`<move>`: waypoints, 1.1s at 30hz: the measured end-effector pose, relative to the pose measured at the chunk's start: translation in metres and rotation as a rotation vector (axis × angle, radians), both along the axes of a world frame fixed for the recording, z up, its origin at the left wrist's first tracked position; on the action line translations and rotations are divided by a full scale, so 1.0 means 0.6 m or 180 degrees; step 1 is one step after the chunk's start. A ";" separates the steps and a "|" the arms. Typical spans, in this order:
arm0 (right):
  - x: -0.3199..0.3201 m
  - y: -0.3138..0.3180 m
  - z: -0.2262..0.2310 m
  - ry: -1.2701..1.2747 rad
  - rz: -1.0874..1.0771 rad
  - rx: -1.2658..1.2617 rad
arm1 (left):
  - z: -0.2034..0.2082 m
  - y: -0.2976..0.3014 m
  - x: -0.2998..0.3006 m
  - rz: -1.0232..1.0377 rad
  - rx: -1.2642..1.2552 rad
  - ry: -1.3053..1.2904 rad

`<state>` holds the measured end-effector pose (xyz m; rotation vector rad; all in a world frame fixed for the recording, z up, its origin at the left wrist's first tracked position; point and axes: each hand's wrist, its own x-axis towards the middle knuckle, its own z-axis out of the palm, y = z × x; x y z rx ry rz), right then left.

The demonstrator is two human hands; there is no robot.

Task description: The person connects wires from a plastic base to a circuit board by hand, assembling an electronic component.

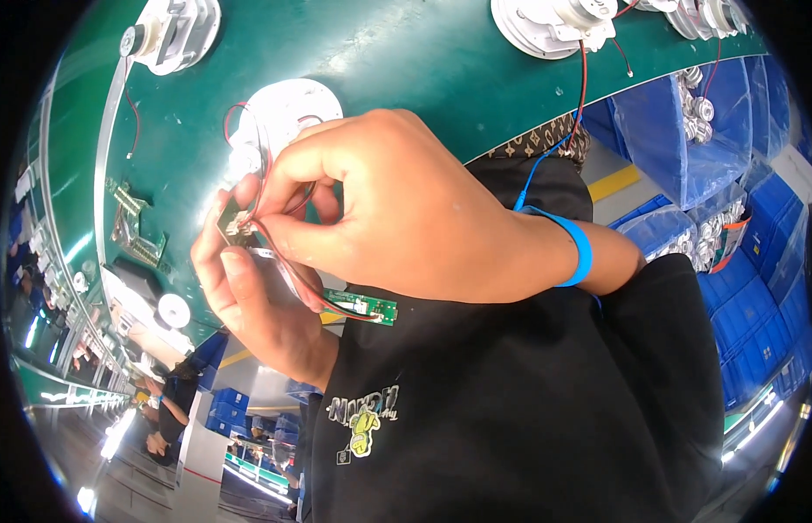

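Closest to me is the worker's black shirt (511, 392), a small cartoon figure (364, 434) printed on it. A blue wristband (579, 251) circles the right wrist, and a blue cord (526, 179) runs up from it.

The left hand (266, 305) is turned palm up, its thumb and fingers gripping a small circuit board (234, 228) by the edges. Over it comes the right hand (388, 205), thumb and forefinger pinched together on the thin wires (284, 259) right at the board's face; the exact contact is too small for me to make out. Those wires, red and dark, trail down past the left palm to a longer green circuit board (371, 309), which sticks out beside the left wrist.

Just beyond the fingers, a white round housing (293, 100) lies on the green tabletop (406, 96), partly hidden by the hands. More loose boards (140, 228) lie off to the left. Farther across sit another white housing (175, 39) at the upper left and one more (554, 26) at the upper right, red leads hanging from it.

Over to the right are blue bins (755, 305), and well away at the lower left, a co-worker (166, 418) in black.
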<state>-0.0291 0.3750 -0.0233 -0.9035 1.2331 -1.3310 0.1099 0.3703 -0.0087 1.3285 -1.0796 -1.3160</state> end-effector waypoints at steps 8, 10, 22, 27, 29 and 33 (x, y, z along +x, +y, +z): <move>0.005 0.002 0.000 -0.0452 -0.0054 -0.0128 | 0.010 0.001 0.035 -0.0181 0.0109 0.0015; 0.005 0.003 0.000 -0.0465 -0.0027 -0.0046 | 0.006 0.004 0.044 -0.0186 0.0183 0.0056; 0.013 0.011 -0.006 -0.0696 -0.0111 0.0086 | -0.002 0.010 0.043 -0.0779 0.0389 0.1430; 0.013 0.005 0.007 -0.0743 0.0033 0.0186 | -0.008 0.004 0.028 0.0258 0.0291 0.0113; -0.002 0.006 0.016 -0.0210 0.0258 -0.0031 | -0.002 0.001 0.052 -0.0449 0.0277 0.0507; -0.019 0.019 0.023 0.0239 0.0597 -0.0331 | 0.006 -0.028 0.068 -0.0362 -0.0486 0.0152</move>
